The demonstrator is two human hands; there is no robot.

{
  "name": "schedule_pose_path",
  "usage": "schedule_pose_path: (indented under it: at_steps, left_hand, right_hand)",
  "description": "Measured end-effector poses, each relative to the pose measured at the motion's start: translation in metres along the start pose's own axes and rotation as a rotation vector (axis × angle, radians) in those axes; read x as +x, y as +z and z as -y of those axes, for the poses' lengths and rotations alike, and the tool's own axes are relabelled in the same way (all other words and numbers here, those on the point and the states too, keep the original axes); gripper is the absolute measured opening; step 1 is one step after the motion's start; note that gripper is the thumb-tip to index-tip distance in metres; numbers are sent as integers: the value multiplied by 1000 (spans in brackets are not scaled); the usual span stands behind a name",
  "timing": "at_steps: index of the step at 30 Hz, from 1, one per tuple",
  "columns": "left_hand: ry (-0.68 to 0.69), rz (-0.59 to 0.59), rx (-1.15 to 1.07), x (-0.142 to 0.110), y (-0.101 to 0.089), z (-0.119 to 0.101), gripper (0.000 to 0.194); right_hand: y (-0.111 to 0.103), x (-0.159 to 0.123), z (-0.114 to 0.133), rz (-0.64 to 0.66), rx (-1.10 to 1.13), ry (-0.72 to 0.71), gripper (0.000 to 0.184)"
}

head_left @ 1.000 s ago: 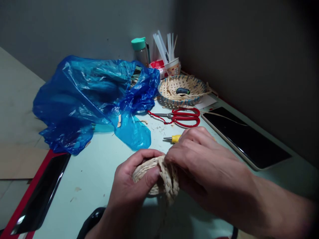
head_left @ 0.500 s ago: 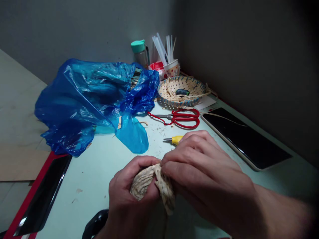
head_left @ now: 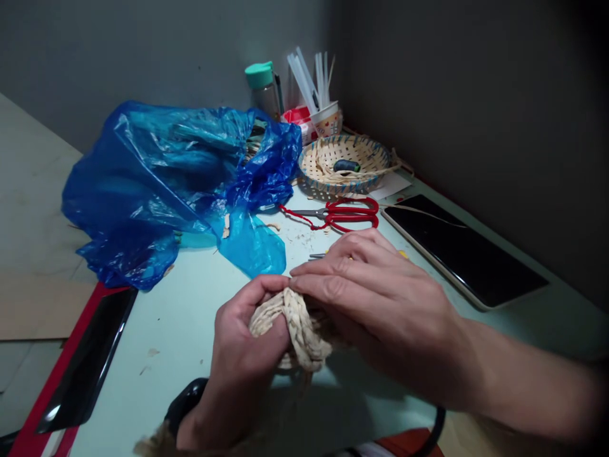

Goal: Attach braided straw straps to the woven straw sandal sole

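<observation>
A coiled bundle of braided pale straw (head_left: pixel 302 333) is held between both hands, above the near part of the table. My left hand (head_left: pixel 250 343) wraps round its left side, with the thumb pressed on the front of the coil. My right hand (head_left: pixel 380 304) is closed at the upper right edge, its fingertips against the braid close to my left fingertips. The right thumb and the far side of the coil are hidden. Just behind my right hand, the metal tip of a yellow-handled tool (head_left: pixel 318 256) shows; the hand covers most of it.
Red-handled scissors (head_left: pixel 352 213) lie ahead on the pale table (head_left: pixel 185 330). Behind them stand a woven basket (head_left: pixel 314 181) with a dark thread spool, a cup (head_left: pixel 327 120) of straws and a bottle (head_left: pixel 264 95). A blue plastic bag (head_left: pixel 162 184) spreads left; a dark tablet-like slab (head_left: pixel 461 247) lies right.
Both hands and the braid coil sit slightly higher in view. The braid's hanging end has been turned, its plait facing me more. My right hand now covers more of the yellow tool.
</observation>
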State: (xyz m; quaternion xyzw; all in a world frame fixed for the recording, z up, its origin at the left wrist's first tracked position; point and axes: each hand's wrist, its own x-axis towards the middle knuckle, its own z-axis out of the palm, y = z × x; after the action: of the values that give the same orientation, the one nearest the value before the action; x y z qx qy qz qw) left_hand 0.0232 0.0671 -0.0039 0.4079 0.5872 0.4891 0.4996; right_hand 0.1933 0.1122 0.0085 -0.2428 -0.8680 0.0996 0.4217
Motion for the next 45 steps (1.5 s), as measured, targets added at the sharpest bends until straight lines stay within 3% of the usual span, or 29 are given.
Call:
schedule_pose_path:
  at_steps: [4, 8, 14, 19, 22, 27, 34, 41, 45]
  left_hand:
    - [-54, 42, -107, 3, -2, 2, 15]
    - [-52, -13, -203, 4, 0, -6, 21]
    - [57, -149, -60, 4, -2, -12, 17]
    - [107, -254, 5, 0, -2, -13, 28]
    - [135, -305, 24, -4, 2, -14, 28]
    - [139, -326, 31, -6, 6, -14, 24]
    - [96, -270, 48, -3, 7, -13, 25]
    - [94, -204, 73, 2, 3, -10, 23]
    - [112, -181, 96, 2, 0, -10, 20]
  right_hand:
    - [-2, 0, -2, -34, 0, 4, 25]
    - [-8, 1, 1, -145, 9, 45, 24]
    - [-10, 2, 25, 7, -13, 179, 13]
    - [-1, 2, 39, 57, 366, 474, 29]
    - [4, 5, 39, 63, 462, 606, 31]
    - [8, 2, 36, 65, 399, 514, 17]
    - [5, -1, 31, 128, 437, 419, 22]
    - [8, -3, 30, 124, 450, 594, 21]
    - [5, -4, 30, 175, 455, 598, 24]
